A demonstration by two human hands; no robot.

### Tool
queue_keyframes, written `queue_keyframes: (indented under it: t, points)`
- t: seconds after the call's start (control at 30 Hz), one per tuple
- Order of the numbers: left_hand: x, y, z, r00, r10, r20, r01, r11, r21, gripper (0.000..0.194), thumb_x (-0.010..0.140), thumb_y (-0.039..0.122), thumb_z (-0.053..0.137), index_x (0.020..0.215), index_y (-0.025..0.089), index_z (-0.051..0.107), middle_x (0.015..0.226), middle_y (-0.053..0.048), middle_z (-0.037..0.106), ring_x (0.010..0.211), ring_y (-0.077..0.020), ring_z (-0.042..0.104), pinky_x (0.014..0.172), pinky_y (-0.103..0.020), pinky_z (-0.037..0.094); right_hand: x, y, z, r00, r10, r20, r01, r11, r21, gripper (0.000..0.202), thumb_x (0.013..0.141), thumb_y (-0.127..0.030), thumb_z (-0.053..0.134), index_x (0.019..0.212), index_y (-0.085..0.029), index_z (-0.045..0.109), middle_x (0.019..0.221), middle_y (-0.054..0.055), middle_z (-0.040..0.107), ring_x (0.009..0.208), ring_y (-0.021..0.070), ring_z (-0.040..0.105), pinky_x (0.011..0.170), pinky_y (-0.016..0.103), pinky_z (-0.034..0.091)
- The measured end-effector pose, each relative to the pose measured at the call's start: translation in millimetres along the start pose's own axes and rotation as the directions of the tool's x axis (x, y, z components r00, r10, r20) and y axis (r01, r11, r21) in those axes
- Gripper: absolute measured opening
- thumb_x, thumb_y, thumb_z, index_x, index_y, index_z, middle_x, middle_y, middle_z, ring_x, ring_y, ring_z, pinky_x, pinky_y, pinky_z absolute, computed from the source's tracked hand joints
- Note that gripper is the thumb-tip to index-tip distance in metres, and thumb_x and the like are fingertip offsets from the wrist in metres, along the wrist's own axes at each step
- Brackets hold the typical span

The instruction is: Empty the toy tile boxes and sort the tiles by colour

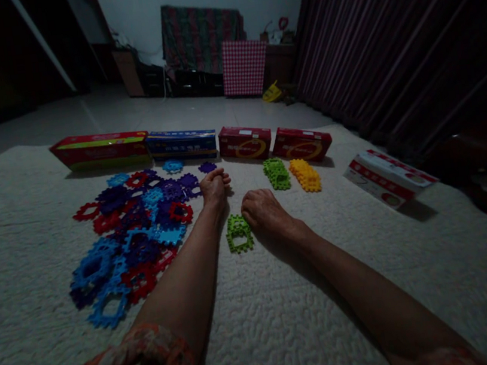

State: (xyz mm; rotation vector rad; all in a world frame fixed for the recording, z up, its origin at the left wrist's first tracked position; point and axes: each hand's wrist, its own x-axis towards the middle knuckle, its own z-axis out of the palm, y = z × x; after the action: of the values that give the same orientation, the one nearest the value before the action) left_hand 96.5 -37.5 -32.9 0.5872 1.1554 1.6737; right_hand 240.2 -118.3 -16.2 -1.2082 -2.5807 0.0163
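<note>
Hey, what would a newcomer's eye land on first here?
Probably the jumbled heap of blue, purple and red gear-shaped pieces on the left. Next, the green stack and yellow stack beyond the right hand, and the row of four boxes along the pale mat's far side.

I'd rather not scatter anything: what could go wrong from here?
The right hand, close by the single green piece, could nudge it. The left sleeve might drag pieces from the mixed pile beside that arm. The green group and yellow group sit close together; a bump might mix them.
</note>
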Motion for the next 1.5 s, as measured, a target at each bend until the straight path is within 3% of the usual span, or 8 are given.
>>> queue_keyframes:
  t: [0.23,0.47,0.83,1.03,1.1,1.2,1.37,1.5]
  points:
    - [0.2,-0.3,-0.5,1.0,0.02,-0.011,-0.019,0.999,0.045,0.026,0.065,0.009,0.05,0.087,0.015,0.062,0.066,0.001,0.061,0.052,-0.0066,0.054,0.049,-0.016,0.038,-0.1,2.3,-4.3,0.999,-0.036,0.015,0.036,0.999,0.017,0.018,0.091,-0.021,0.059,0.085,-0.02,0.076,0.107,0.009,0.071,0.102,0.0258,0.057,0.093,0.042,0.033]
    - [-1.1,-0.4,-0.8,1.0,0.021,-0.001,-0.021,1.0,-0.002,0.021,0.065,0.009,0.055,0.083,0.015,0.062,0.064,0.002,0.06,0.051,-0.006,0.055,0.047,-0.014,0.037,1.9,-4.3,-10.2,0.995,0.047,0.087,-0.053,0.997,0.062,0.016,0.087,-0.015,0.059,0.088,-0.016,0.075,0.107,0.011,0.072,0.103,0.0245,0.059,0.095,0.039,0.037]
    - [-6.3,3.7,1.3,1.0,0.022,-0.012,-0.022,1.0,0.01,0.02,0.063,0.01,0.055,0.081,0.015,0.062,0.062,0.002,0.06,0.049,-0.0063,0.054,0.046,-0.015,0.038,0.2,30.8,-23.5,0.978,0.208,0.011,-0.193,0.887,0.42,0.017,0.08,-0.014,0.056,0.079,-0.019,0.072,0.077,0.003,0.074,0.071,0.016,0.065,0.071,0.028,0.049]
    - [-1.9,-0.7,-0.4,0.999,0.033,-0.006,-0.033,0.999,0.037,0.019,0.064,0.011,0.057,0.081,0.015,0.063,0.064,0.001,0.061,0.05,-0.007,0.055,0.046,-0.015,0.039,1.3,57.1,-25.8,0.935,0.315,-0.162,-0.155,0.776,0.611,0.019,0.08,-0.027,0.059,0.091,-0.018,0.071,0.082,0.004,0.073,0.07,0.0164,0.064,0.068,0.029,0.051]
    - [0.2,-3.1,-1.2,0.999,0.039,0.0,-0.039,0.998,0.04,0.021,0.064,0.011,0.056,0.083,0.015,0.064,0.065,0.001,0.062,0.051,-0.0073,0.056,0.046,-0.015,0.039,1.7,65.6,-27.5,0.906,0.316,-0.282,-0.122,0.832,0.541,0.018,0.08,-0.025,0.058,0.092,-0.019,0.07,0.086,0.005,0.072,0.075,0.0178,0.064,0.072,0.031,0.051]
    - [1.8,-5.4,-2.0,0.999,0.042,0.006,-0.042,0.998,0.04,0.024,0.063,0.011,0.055,0.084,0.015,0.065,0.066,0.001,0.063,0.051,-0.0077,0.056,0.045,-0.016,0.04,1.5,73.2,-25.3,0.891,0.207,-0.403,-0.064,0.938,0.34,0.015,0.078,-0.015,0.056,0.085,-0.02,0.068,0.089,0.007,0.07,0.084,0.0207,0.062,0.079,0.035,0.05]
    - [-0.5,-3.5,-1.2,0.999,0.044,0.008,-0.044,0.998,0.044,0.021,0.063,0.011,0.055,0.082,0.015,0.064,0.066,0.001,0.062,0.052,-0.0076,0.057,0.046,-0.015,0.039,-2.8,74.2,-15.5,0.968,0.025,-0.249,0.032,0.975,0.221,0.017,0.076,-0.007,0.054,0.082,-0.02,0.063,0.087,0.007,0.065,0.085,0.0212,0.059,0.08,0.035,0.047]
    - [-1.5,-2.2,-0.4,1.0,0.018,0.004,-0.018,0.999,0.05,0.023,0.063,0.01,0.054,0.083,0.015,0.064,0.066,0.001,0.062,0.052,-0.0078,0.056,0.046,-0.016,0.039,-11.2,74.3,-19.1,0.996,0.023,-0.082,-0.002,0.967,0.255,0.015,0.079,-0.017,0.063,0.093,-0.023,0.062,0.098,0.006,0.064,0.092,0.0211,0.06,0.084,0.035,0.048]
